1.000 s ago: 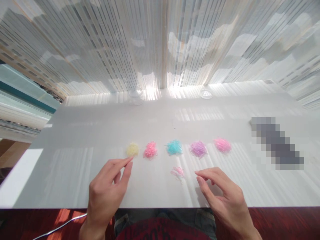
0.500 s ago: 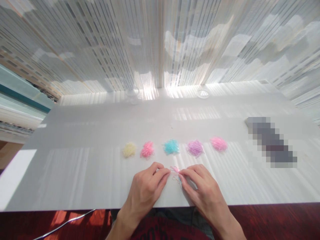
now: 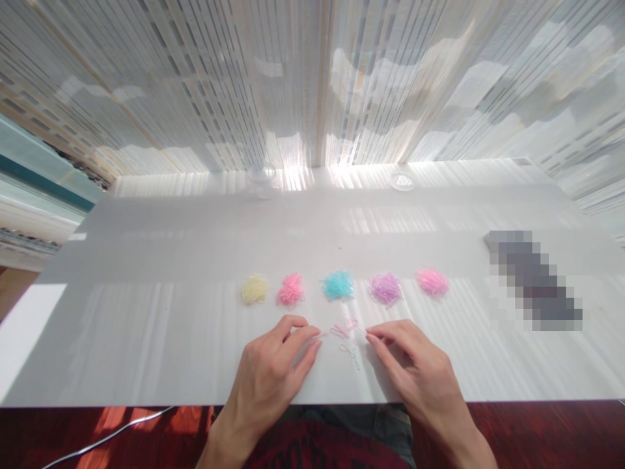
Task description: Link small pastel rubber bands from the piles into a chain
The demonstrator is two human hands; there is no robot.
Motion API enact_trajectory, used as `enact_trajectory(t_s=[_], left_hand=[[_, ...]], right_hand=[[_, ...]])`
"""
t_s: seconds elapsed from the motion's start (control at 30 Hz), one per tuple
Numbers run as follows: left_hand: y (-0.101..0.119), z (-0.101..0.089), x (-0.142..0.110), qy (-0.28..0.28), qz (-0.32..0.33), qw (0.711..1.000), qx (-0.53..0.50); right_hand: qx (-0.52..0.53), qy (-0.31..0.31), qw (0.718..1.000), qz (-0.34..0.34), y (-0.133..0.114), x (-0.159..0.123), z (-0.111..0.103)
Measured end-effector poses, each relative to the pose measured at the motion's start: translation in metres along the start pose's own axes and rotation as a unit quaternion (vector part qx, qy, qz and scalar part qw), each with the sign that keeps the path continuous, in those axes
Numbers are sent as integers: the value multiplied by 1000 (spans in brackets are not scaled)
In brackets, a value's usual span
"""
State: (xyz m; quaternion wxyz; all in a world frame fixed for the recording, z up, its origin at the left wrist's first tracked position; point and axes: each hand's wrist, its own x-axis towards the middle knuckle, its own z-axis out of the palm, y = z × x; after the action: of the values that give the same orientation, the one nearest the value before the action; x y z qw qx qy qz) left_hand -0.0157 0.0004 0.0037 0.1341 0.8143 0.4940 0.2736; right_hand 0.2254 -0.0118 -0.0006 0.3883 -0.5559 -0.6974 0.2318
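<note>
A few small loop-shaped rubber bands, pink ones (image 3: 340,331) and pale and bluish ones (image 3: 356,358), lie loose on the white table (image 3: 195,352). To their left, my left hand (image 3: 280,361) rests with thumb and forefinger apart, its fingertips beside a thin pink strand. My right hand (image 3: 415,358) is on the other side, thumb and forefinger tips close together but slightly parted, with nothing visible in them. Beyond my hands sits a row of rubber band piles: yellow (image 3: 254,289), coral pink (image 3: 291,289), turquoise (image 3: 338,285), purple (image 3: 385,288) and light pink (image 3: 433,281).
A blurred-out dark object (image 3: 534,280) lies at the right of the table. Two clear round dishes (image 3: 403,181) are near the far edge, before a striped sheer curtain (image 3: 312,85). A pale cable (image 3: 112,430) runs over the red floor at lower left.
My hands have drawn apart, and the right fingers have let go of the pink rubber bands, which now lie on the table between them. The view has shifted slightly.
</note>
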Motion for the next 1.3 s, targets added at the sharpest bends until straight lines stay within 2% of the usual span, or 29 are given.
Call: enact_trajectory(t_s=[0.37, 0.47, 0.6, 0.77, 1.07, 1.13, 1.2, 1.3], left_hand=[[10, 17, 16, -17, 14, 999, 26], [13, 16, 17, -3, 17, 999, -29], [18, 12, 18, 27, 0, 988, -151], [16, 8, 15, 29, -19, 980, -197], [14, 10, 13, 19, -24, 976, -214], [15, 10, 13, 14, -20, 978, -209], [16, 10, 14, 14, -8, 981, -193], [17, 9, 14, 23, 18, 984, -174]], right_hand=[[18, -7, 999, 50, -4, 1, -4], [15, 0, 999, 52, -5, 4, -3], [10, -5, 1000, -2, -10, 8, 1], [20, 2, 996, -83, -14, 12, 4], [21, 5, 995, -94, -18, 11, 4], [-4, 38, 996, -84, -13, 12, -3], [-62, 109, 991, -48, -1, 16, -14], [-184, 232, 955, 32, 25, 25, -36]])
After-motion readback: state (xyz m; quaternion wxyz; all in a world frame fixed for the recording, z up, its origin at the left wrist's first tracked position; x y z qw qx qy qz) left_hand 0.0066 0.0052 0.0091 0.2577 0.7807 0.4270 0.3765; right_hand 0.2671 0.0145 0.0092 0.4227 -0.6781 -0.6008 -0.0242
